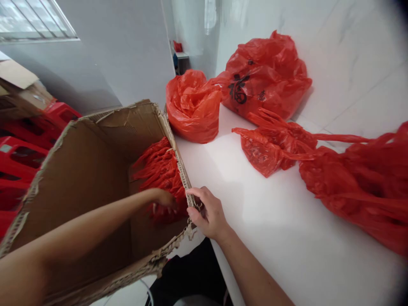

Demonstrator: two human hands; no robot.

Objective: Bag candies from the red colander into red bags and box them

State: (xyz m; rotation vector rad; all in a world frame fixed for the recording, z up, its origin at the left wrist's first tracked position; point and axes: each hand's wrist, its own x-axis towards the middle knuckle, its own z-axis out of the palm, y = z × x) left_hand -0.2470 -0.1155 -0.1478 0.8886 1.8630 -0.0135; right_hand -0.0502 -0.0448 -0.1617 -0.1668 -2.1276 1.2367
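A large cardboard box (95, 161) with torn edges stands at the left, against the white table. Inside it lies a heap of red plastic bags (162, 165) along the right wall. My left hand (165, 200) reaches down into the box and is at the lower part of the heap; its fingers are partly blurred and what they may hold cannot be made out. At the table's edge my right hand (208, 212) grips the box's right rim, thumb and fingers on either side of the cardboard.
On the white table (255, 238) are a round red bag (194, 106), a larger red bag with black characters (264, 80), a small red bag (274, 146) and a red pile (366, 182) at right. Red stools (22, 157) stand far left beneath cardboard (19, 80).
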